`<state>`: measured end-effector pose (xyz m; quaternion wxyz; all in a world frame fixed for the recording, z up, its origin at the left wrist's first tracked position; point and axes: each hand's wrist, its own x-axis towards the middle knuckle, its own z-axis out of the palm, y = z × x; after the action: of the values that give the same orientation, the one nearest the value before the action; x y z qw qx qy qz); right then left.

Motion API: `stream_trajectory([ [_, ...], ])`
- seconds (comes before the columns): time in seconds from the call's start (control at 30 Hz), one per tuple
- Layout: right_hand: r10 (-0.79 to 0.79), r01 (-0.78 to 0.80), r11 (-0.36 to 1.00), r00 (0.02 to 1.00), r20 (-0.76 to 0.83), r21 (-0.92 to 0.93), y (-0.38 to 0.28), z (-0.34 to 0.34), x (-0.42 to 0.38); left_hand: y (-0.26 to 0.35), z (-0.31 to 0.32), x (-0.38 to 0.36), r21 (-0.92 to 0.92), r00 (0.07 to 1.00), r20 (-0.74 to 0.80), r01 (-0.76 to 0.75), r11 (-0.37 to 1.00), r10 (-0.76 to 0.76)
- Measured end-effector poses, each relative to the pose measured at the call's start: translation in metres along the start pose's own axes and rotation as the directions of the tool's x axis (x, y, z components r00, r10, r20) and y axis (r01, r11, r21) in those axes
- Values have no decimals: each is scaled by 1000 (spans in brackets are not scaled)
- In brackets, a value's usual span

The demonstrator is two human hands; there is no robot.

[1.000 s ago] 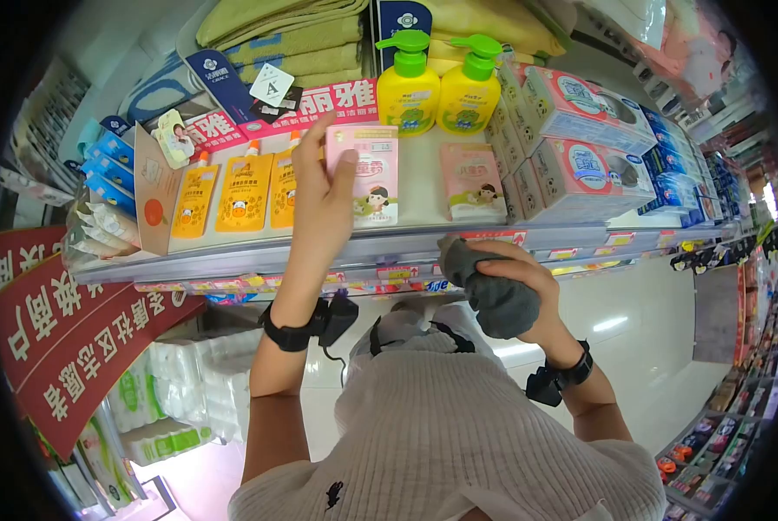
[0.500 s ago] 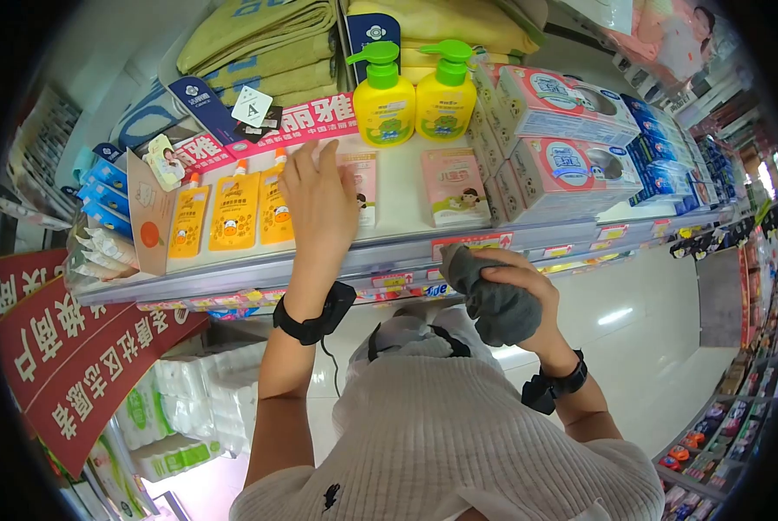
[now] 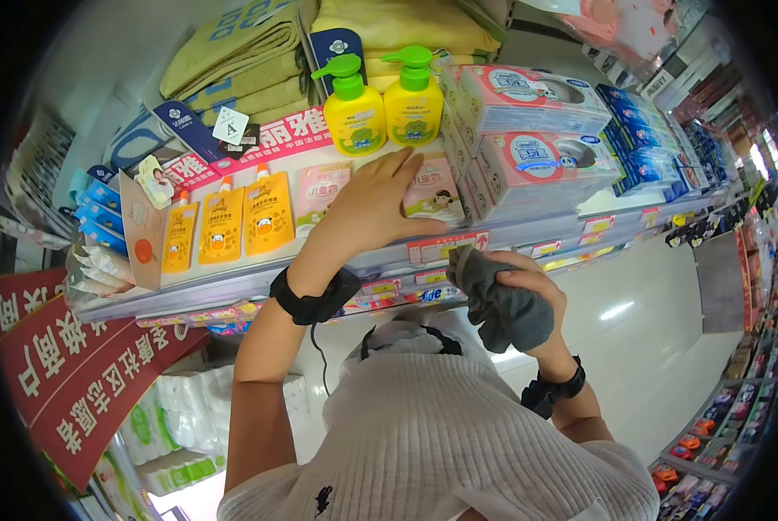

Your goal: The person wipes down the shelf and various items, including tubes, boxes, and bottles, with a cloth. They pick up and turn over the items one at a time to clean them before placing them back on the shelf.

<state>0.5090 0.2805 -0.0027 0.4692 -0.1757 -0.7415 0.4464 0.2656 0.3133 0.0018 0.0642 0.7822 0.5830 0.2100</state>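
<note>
My left hand [image 3: 373, 208] reaches over the shelf, its thumb and fingers spread apart at the left side of a pink flat box [image 3: 434, 188]. The hand overlaps part of that box, and a second pink box [image 3: 322, 193] lies just to its left. In front of the shelf edge, my right hand [image 3: 541, 295] is closed around a crumpled dark grey cloth [image 3: 503, 304]. Two yellow pump bottles with green tops [image 3: 354, 122] stand behind my left hand. Orange pouches [image 3: 268, 213] lie in a row further left.
Stacked tissue boxes [image 3: 536, 165] rise to the right of the pink box, with blue boxes [image 3: 640, 143] beyond. Folded towels [image 3: 233, 56] lie at the back. Price tags line the shelf edge [image 3: 445, 247]. A red banner [image 3: 76, 373] hangs lower left.
My left hand has moved right, from beside the orange pouches to the right-hand pink box, uncovering the pouches and left pink box. My right hand still grips the cloth. The view has shifted slightly.
</note>
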Motion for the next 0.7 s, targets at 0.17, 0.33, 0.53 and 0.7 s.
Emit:
stream_trajectory([
  [0.17,22,-22,999,1000,-14,40,0,-2,-4,1,-15,-3,-32,992,96,82,996,-79],
  [0.33,3,-3,1000,998,-65,0,0,-1,-4,26,-46,-25,-99,991,-32,127,987,-131],
  [0.53,-263,236,953,956,-128,-191,-2,16,12,36,-23,-84,-982,973,-14,30,185,-229],
  [0.7,-596,698,613,716,363,-371,-15,52,46,48,-8,-97,-862,928,317,196,-468,-196],
])
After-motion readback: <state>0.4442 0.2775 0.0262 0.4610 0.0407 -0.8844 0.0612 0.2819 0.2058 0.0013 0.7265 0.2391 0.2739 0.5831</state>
